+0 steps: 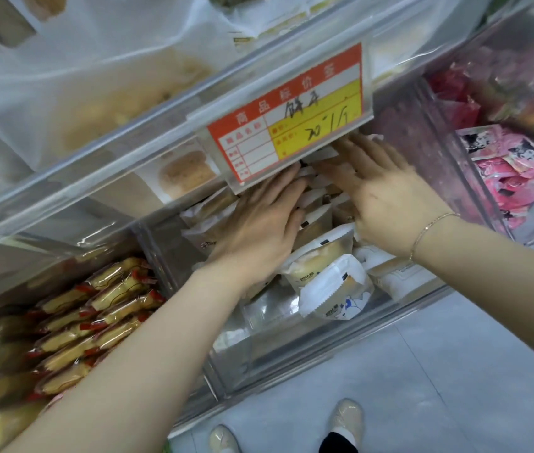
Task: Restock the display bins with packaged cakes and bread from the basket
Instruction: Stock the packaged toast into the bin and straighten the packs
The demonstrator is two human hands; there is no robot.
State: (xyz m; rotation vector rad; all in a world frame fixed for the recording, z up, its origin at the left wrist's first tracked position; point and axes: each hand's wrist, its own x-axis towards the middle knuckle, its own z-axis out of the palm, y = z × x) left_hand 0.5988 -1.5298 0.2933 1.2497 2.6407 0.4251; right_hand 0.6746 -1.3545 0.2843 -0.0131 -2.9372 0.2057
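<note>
Both hands, left hand and right hand, press flat with spread fingers on the cakes, and a front pack might slide out.

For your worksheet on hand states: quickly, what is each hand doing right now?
Left hand: open, fingers straight, resting flat on the white-wrapped packaged cakes in the clear plastic bin.
Right hand: open, fingers spread, pressing those cakes.
</note>
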